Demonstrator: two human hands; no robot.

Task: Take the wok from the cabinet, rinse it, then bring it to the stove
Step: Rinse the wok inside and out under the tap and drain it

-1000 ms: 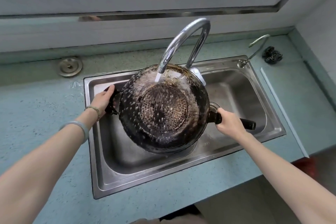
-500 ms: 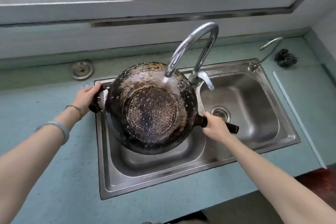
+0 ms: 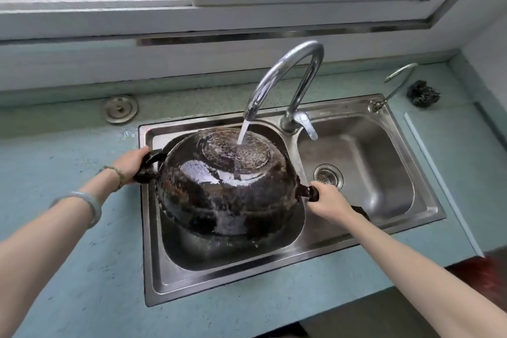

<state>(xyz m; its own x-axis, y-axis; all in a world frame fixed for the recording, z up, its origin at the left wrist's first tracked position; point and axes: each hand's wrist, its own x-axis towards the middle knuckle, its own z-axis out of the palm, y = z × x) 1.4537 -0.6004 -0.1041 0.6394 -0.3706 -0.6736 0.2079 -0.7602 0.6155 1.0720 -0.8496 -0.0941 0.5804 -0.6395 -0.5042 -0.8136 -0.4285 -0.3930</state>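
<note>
1. The blackened round metal wok [image 3: 219, 195] is upside down and tilted, base up, held over the left basin of the stainless steel double sink [image 3: 274, 289].
2. My left hand [image 3: 131, 163] grips the short black loop handle [image 3: 149, 167] on the wok's left side, fingers curled round it.
3. My right hand [image 3: 330, 200] is clamped round the long black straight handle [image 3: 310, 192] on the wok's right side (its far end pokes out past my wrist).
4. The curved chrome faucet [image 3: 288, 71] is running. The water stream [image 3: 243, 132] lands on the wok's dotted flat base and sheets down the wet side.
5. The round metal drain strainer [image 3: 328, 176] sits in the right basin, just beyond my right hand.
6. The pale blue-green countertop [image 3: 68, 269] surrounds the sink, with a round metal cap [image 3: 120, 109] at back left.
7. A thin small chrome tap [image 3: 395, 85] stands at the sink's back right corner, with a dark wire scrubber [image 3: 422, 93] just beside it.
8. A pale bangle [image 3: 87, 202] is on my left forearm.
9. A white window frame [image 3: 247, 16] runs above the counter.
</note>
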